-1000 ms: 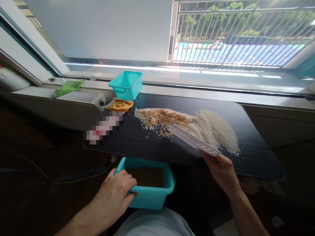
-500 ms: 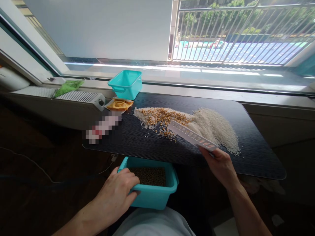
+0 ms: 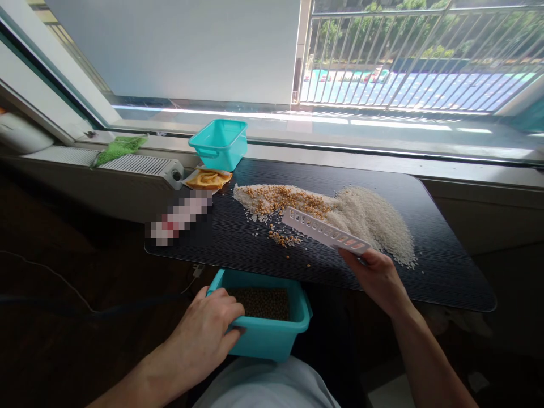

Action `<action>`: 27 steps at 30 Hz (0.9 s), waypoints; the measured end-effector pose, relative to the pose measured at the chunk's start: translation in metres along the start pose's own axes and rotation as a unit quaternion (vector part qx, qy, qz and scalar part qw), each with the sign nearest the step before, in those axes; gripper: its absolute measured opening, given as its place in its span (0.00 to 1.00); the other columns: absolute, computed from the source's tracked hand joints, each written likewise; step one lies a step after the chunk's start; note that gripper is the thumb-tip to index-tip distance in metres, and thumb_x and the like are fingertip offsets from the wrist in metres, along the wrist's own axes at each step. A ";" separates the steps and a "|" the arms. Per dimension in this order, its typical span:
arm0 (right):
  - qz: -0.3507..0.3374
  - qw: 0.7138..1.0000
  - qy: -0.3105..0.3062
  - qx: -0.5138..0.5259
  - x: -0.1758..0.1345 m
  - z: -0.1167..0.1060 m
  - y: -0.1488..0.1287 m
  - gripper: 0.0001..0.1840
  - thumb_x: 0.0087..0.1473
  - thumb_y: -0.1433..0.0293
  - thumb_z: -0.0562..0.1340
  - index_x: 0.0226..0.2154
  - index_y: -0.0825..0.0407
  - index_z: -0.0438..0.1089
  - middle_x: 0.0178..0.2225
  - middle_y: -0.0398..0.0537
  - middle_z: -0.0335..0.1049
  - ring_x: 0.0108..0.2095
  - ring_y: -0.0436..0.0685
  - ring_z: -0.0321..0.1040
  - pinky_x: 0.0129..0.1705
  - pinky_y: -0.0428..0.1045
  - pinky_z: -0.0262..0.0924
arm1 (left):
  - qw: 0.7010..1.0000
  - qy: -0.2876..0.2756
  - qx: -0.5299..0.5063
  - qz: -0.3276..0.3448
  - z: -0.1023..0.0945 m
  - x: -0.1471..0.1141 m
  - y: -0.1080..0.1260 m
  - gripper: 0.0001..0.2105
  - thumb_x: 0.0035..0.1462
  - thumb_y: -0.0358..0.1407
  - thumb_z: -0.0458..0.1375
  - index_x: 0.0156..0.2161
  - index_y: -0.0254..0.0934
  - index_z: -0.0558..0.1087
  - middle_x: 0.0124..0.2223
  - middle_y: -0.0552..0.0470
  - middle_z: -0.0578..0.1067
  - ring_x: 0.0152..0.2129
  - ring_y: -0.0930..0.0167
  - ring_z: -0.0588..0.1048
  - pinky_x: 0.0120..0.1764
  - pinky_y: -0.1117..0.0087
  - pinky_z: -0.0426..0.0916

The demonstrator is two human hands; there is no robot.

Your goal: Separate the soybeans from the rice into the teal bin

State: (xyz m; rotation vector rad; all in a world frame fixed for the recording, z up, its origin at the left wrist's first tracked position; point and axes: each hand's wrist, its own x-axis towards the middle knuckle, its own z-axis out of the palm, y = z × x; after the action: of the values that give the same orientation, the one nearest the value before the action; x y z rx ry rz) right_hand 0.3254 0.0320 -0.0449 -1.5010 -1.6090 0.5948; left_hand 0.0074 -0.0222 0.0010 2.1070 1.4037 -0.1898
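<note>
Left hand (image 3: 219,323) is pinching lower teal bin (image 3: 266,340) by its edge; right hand (image 3: 376,277) is pinching slotted white strip (image 3: 317,229) near rice (image 3: 374,221) and yellow beans (image 3: 293,199).

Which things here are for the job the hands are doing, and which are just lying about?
Seem part of the job:
- white slotted strip, in the right hand
- near teal bin, gripped by the left hand
- yellowish bits and white grains

Probably just lying about:
- green cloth
- orange-yellow thing
- pixelated thing

Can't tell: far teal bin, untouched.
</note>
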 end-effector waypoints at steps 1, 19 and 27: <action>-0.001 1.000 0.004 0.000 0.003 0.002 0.001 0.13 0.54 0.61 0.62 0.35 0.50 0.80 0.35 0.46 0.82 0.37 0.63 0.78 0.40 0.54 0.71 | 1.000 -0.002 0.002 -0.001 0.000 0.000 0.000 0.08 0.54 0.28 0.52 0.28 0.37 0.72 0.34 0.52 0.77 0.38 0.65 0.72 0.48 0.57 0.58; 0.005 1.000 -0.003 -0.026 -0.036 -0.040 0.004 0.12 0.54 0.58 0.64 0.35 0.45 0.80 0.37 0.46 0.81 0.37 0.64 0.79 0.43 0.56 0.74 | 0.999 -0.017 -0.025 0.041 0.003 0.008 0.028 0.07 0.56 0.28 0.54 0.28 0.38 0.71 0.33 0.52 0.77 0.38 0.65 0.72 0.50 0.57 0.59; -0.004 0.999 -0.020 -0.040 -0.097 -0.057 0.014 0.10 0.54 0.61 0.64 0.37 0.43 0.80 0.37 0.44 0.82 0.36 0.60 0.79 0.39 0.50 0.76 | 0.998 -0.012 -0.035 0.054 0.007 0.011 0.036 0.06 0.55 0.28 0.55 0.29 0.38 0.72 0.34 0.53 0.77 0.38 0.66 0.72 0.51 0.57 0.58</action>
State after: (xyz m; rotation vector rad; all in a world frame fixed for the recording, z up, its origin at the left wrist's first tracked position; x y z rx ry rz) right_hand 0.3740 -0.0703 -0.0496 -1.5483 -1.6873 0.5655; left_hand 0.0450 -0.0272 0.0050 2.1081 1.2614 -0.1206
